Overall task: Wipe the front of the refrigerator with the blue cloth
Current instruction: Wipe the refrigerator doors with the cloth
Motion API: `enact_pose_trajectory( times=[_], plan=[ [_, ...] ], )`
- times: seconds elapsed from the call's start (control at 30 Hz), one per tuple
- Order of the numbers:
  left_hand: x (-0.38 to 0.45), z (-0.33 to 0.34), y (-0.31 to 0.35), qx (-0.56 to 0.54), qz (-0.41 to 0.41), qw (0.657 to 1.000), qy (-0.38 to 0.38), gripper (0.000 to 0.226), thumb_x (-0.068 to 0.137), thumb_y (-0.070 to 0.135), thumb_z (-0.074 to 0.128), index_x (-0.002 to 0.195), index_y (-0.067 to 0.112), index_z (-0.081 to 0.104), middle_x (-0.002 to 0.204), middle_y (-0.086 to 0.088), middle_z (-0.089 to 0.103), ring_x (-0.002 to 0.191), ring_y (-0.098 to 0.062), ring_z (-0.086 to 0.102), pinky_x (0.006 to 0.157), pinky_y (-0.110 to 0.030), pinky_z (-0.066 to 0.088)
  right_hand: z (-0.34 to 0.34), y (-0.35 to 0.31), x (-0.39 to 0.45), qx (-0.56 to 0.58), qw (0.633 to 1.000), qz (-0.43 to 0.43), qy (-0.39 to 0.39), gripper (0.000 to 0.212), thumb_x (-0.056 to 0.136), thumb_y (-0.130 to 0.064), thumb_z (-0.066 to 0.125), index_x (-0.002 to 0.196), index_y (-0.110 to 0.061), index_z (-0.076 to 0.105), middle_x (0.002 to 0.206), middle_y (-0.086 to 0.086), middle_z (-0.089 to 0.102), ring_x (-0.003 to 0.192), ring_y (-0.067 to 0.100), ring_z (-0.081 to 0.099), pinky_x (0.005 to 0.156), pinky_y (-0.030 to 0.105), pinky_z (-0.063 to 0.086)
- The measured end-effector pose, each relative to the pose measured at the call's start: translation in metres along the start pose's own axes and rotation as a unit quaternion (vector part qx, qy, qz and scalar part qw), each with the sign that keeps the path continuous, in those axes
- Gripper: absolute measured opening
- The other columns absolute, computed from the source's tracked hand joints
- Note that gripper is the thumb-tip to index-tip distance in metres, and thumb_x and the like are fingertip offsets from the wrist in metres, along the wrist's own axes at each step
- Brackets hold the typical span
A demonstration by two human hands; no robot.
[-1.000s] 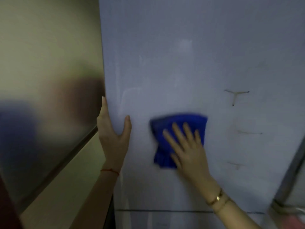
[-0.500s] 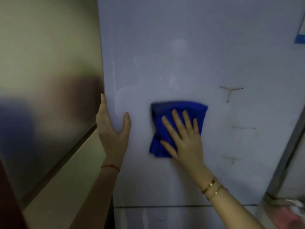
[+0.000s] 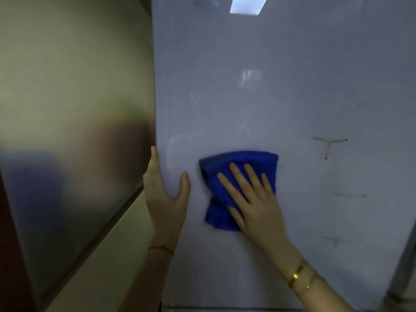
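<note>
The refrigerator's pale grey front fills most of the view. A folded blue cloth lies flat against it at mid height. My right hand presses on the cloth with fingers spread, covering its lower right part. My left hand grips the door's left edge, thumb on the front and fingers around the side. Brownish T-shaped marks show on the door to the right of the cloth.
A brushed metal panel stands close on the left, with a beige surface below it. A horizontal door seam runs along the bottom. A grey frame stands at the lower right.
My right hand has slid the cloth upward on the door, then a little to the left, away from the T-shaped mark. My left hand stays on the door edge.
</note>
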State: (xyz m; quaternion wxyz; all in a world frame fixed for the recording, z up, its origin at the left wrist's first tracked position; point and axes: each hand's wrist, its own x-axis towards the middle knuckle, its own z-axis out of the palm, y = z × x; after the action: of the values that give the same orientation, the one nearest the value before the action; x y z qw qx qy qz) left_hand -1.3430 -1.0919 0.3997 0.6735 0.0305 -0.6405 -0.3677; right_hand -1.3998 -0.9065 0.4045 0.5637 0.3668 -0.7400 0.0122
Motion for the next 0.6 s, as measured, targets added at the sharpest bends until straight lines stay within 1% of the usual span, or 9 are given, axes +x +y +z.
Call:
enact_pose_trajectory(
  times=[0.07, 0.13, 0.2, 0.23, 0.3, 0.37, 0.47, 0.53, 0.6],
  plan=[
    [0.001, 0.000, 0.002, -0.007, 0.000, 1.000, 0.006, 0.073, 0.092, 0.035, 0.062, 0.154, 0.029, 0.022, 0.148, -0.005, 0.047, 0.135, -0.015, 0.048, 0.114, -0.024, 0.040, -0.006, 0.026, 0.001, -0.002, 1.000, 0.020, 0.003, 0.062, 0.094, -0.035, 0.043, 0.151, -0.028, 0.017, 0.159, 0.001, 0.016, 0.150, 0.023, 0.004, 0.122, 0.038, -0.001],
    [0.001, 0.001, 0.003, 0.001, 0.003, 1.000, 0.008, 0.074, 0.092, 0.030, 0.063, 0.154, 0.028, 0.022, 0.148, -0.006, 0.048, 0.135, -0.017, 0.049, 0.114, -0.030, 0.042, -0.022, 0.048, 0.037, 0.024, 0.994, 0.095, 0.045, 0.057, 0.096, -0.033, 0.042, 0.150, -0.026, 0.023, 0.159, 0.007, 0.018, 0.148, 0.028, 0.009, 0.121, 0.039, -0.002],
    [0.001, 0.002, 0.005, -0.006, -0.003, 1.000, 0.011, 0.074, 0.092, 0.027, 0.064, 0.153, 0.028, 0.023, 0.148, -0.005, 0.048, 0.135, -0.017, 0.049, 0.113, -0.027, 0.042, -0.040, 0.065, 0.094, 0.059, 0.977, 0.173, 0.112, 0.051, 0.101, -0.035, 0.038, 0.149, -0.024, 0.027, 0.159, 0.009, 0.018, 0.148, 0.030, 0.010, 0.121, 0.041, -0.002],
    [0.000, 0.002, 0.006, -0.011, -0.010, 1.000, 0.009, 0.074, 0.092, 0.026, 0.064, 0.154, 0.028, 0.024, 0.147, -0.004, 0.048, 0.134, -0.015, 0.049, 0.113, -0.024, 0.041, -0.046, 0.066, 0.117, 0.062, 0.971, 0.188, 0.130, 0.051, 0.102, -0.038, 0.036, 0.149, -0.023, 0.027, 0.159, 0.008, 0.018, 0.148, 0.029, 0.010, 0.122, 0.043, -0.001],
    [-0.001, 0.001, 0.008, -0.012, -0.025, 1.000, 0.004, 0.075, 0.091, 0.027, 0.064, 0.155, 0.027, 0.024, 0.147, -0.001, 0.046, 0.134, -0.010, 0.048, 0.111, -0.015, 0.039, -0.047, 0.055, 0.136, 0.049, 0.978, 0.154, 0.131, 0.052, 0.102, -0.041, 0.034, 0.150, -0.022, 0.026, 0.159, 0.007, 0.018, 0.148, 0.029, 0.010, 0.122, 0.045, 0.000],
    [0.000, 0.001, 0.011, -0.003, -0.034, 0.999, 0.007, 0.076, 0.091, 0.030, 0.064, 0.155, 0.025, 0.025, 0.147, 0.003, 0.044, 0.132, -0.003, 0.045, 0.109, -0.006, 0.035, -0.037, 0.037, 0.115, 0.045, 0.993, 0.066, 0.086, 0.054, 0.101, -0.042, 0.037, 0.150, -0.022, 0.026, 0.159, 0.006, 0.018, 0.149, 0.028, 0.011, 0.123, 0.044, 0.001],
    [0.004, 0.002, 0.016, -0.004, -0.032, 0.999, 0.011, 0.075, 0.091, 0.030, 0.064, 0.155, 0.022, 0.026, 0.147, 0.009, 0.041, 0.133, 0.010, 0.040, 0.109, -0.004, 0.032, -0.027, 0.039, 0.064, 0.017, 0.999, -0.023, 0.028, 0.055, 0.099, -0.043, 0.040, 0.150, -0.025, 0.026, 0.158, 0.004, 0.019, 0.148, 0.026, 0.014, 0.122, 0.041, 0.003],
    [0.008, 0.004, 0.020, -0.009, -0.024, 1.000, 0.016, 0.074, 0.092, 0.029, 0.064, 0.155, 0.017, 0.028, 0.147, 0.010, 0.040, 0.133, 0.014, 0.037, 0.110, -0.005, 0.031, -0.033, 0.065, 0.063, 0.012, 0.999, -0.020, 0.033, 0.056, 0.099, -0.043, 0.040, 0.149, -0.026, 0.026, 0.158, 0.005, 0.018, 0.147, 0.027, 0.015, 0.122, 0.040, 0.004],
    [0.015, 0.006, 0.023, -0.011, -0.017, 1.000, 0.021, 0.073, 0.092, 0.030, 0.064, 0.155, 0.016, 0.029, 0.149, 0.010, 0.040, 0.136, 0.009, 0.038, 0.112, -0.009, 0.032, -0.046, 0.088, 0.087, 0.013, 0.998, 0.027, 0.051, 0.055, 0.099, -0.042, 0.040, 0.150, -0.025, 0.025, 0.159, 0.007, 0.018, 0.148, 0.029, 0.013, 0.121, 0.041, 0.001]
  ],
)
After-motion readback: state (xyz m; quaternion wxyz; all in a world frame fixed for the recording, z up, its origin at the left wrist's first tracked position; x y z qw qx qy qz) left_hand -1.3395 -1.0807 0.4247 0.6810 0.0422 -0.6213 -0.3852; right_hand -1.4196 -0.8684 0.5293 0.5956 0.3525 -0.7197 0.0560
